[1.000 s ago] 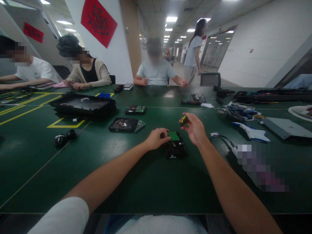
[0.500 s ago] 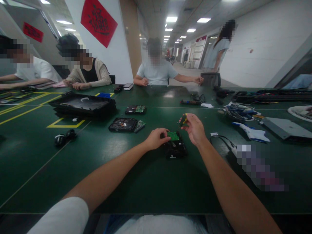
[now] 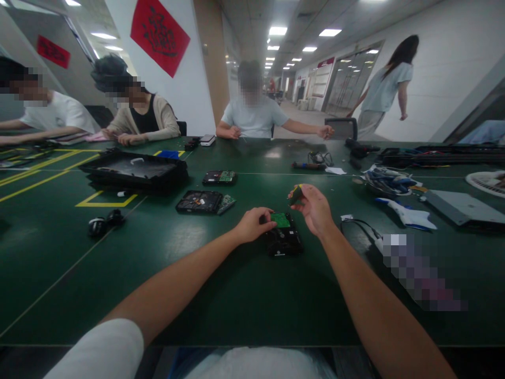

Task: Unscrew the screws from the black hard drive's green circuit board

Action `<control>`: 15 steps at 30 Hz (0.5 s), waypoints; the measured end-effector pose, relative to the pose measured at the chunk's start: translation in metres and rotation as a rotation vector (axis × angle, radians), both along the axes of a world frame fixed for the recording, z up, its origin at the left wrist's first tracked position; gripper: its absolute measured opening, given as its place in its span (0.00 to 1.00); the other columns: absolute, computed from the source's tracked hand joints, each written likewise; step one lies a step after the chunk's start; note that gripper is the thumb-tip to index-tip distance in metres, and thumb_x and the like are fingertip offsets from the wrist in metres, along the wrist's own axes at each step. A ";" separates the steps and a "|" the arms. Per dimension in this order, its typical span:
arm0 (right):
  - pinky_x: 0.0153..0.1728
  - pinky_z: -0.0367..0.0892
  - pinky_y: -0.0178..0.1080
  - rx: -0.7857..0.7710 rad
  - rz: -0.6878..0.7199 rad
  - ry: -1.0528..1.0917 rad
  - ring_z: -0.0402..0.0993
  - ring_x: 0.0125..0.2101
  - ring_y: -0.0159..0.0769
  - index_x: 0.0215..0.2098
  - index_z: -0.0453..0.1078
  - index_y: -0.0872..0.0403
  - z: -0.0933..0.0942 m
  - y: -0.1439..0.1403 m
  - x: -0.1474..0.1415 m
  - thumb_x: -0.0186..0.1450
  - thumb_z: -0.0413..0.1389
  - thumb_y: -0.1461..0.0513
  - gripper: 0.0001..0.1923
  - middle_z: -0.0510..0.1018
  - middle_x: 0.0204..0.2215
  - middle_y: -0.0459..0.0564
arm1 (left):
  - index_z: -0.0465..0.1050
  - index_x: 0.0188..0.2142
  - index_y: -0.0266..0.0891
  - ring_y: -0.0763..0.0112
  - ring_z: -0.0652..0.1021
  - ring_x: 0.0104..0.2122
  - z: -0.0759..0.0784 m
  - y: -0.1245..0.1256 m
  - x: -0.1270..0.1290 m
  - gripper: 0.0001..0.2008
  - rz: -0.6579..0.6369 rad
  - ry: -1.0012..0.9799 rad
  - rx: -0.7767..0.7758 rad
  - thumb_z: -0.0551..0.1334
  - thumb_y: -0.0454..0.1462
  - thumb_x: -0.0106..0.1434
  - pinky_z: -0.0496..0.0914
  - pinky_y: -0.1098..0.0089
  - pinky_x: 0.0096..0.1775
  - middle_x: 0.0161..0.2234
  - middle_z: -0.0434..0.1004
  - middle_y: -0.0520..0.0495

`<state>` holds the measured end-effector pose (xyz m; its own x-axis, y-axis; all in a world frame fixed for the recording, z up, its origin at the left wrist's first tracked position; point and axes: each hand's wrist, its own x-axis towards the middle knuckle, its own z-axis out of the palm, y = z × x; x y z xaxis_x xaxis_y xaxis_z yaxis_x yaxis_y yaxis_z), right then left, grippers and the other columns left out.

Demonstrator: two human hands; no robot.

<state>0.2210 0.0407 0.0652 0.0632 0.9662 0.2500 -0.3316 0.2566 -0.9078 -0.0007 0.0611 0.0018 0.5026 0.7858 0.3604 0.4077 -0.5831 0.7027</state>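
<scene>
A black hard drive (image 3: 284, 241) with a green circuit board (image 3: 281, 220) lies in front of me on the green table. My left hand (image 3: 255, 225) is closed on its left edge, thumb over the board. My right hand (image 3: 313, 208) pinches a small screwdriver (image 3: 295, 196) with a yellow and dark green handle, held above the far right of the drive. Its tip is too small to make out, so contact with the drive cannot be told. To the left lie an opened drive (image 3: 198, 202), a loose circuit board (image 3: 226, 204) and another drive (image 3: 220, 178).
A black tray-like casing (image 3: 134, 171) and a coiled black cable (image 3: 105, 223) are on the left. On the right lie a grey metal box (image 3: 465, 207), a blue-white wrapper (image 3: 408, 215) and a bundle in plastic (image 3: 384, 180). Co-workers (image 3: 254, 113) sit across the table.
The screwdriver handle has turned slightly in my right fingers. My left hand and the drive stay put. A person in the background has walked to the right.
</scene>
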 end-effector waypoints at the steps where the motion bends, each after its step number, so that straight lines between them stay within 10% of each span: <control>1: 0.28 0.73 0.33 0.002 -0.006 -0.007 0.78 0.37 0.35 0.42 0.77 0.48 0.000 0.000 0.000 0.63 0.65 0.49 0.15 0.81 0.35 0.46 | 0.71 0.31 0.42 0.58 0.78 0.55 0.000 0.000 0.000 0.10 0.000 -0.001 0.002 0.69 0.42 0.64 0.69 0.57 0.57 0.48 0.82 0.45; 15: 0.30 0.77 0.35 -0.024 0.024 0.025 0.79 0.42 0.39 0.40 0.76 0.49 0.003 -0.002 0.000 0.64 0.64 0.47 0.16 0.82 0.40 0.49 | 0.71 0.31 0.42 0.57 0.78 0.55 0.003 -0.001 0.000 0.10 0.009 0.011 -0.003 0.69 0.42 0.63 0.69 0.56 0.57 0.50 0.82 0.45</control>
